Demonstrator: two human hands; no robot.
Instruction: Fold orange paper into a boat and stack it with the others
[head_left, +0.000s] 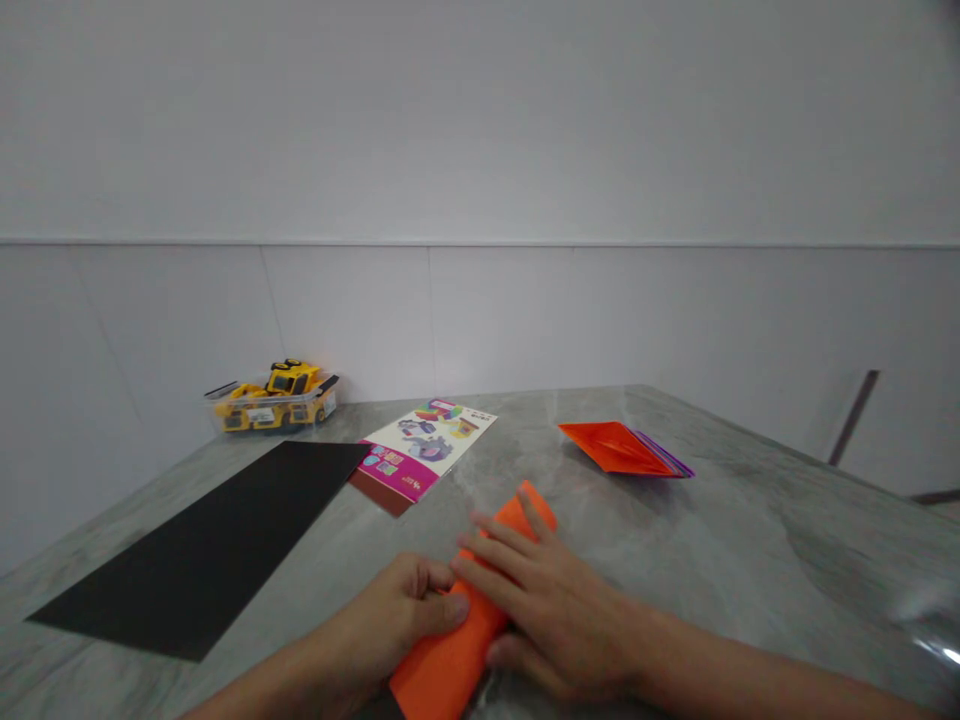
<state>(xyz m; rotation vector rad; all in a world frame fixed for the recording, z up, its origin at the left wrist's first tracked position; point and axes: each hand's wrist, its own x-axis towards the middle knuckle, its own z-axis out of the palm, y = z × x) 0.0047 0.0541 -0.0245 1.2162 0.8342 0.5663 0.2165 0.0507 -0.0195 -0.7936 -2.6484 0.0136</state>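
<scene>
Both hands are pressing the orange paper (450, 660) on the counter (750, 540), right hand (547, 610) spread flat, left hand (390, 620) curled pinching its edge, black sheet (202, 550) lying nearby.

The orange paper (450, 660) lies mostly hidden under both hands, its near end cut off below.

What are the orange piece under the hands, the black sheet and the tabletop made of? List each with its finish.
Orange piece: looks like matte coloured paper, bent into a soft fold under the left hand and right hand.
Black sheet: probably thin card or paper, flat, dull, no shine.
Tabletop: grey veined surface like marble or stone-look laminate, smooth with a faint sheen; which one cannot be told.
</scene>
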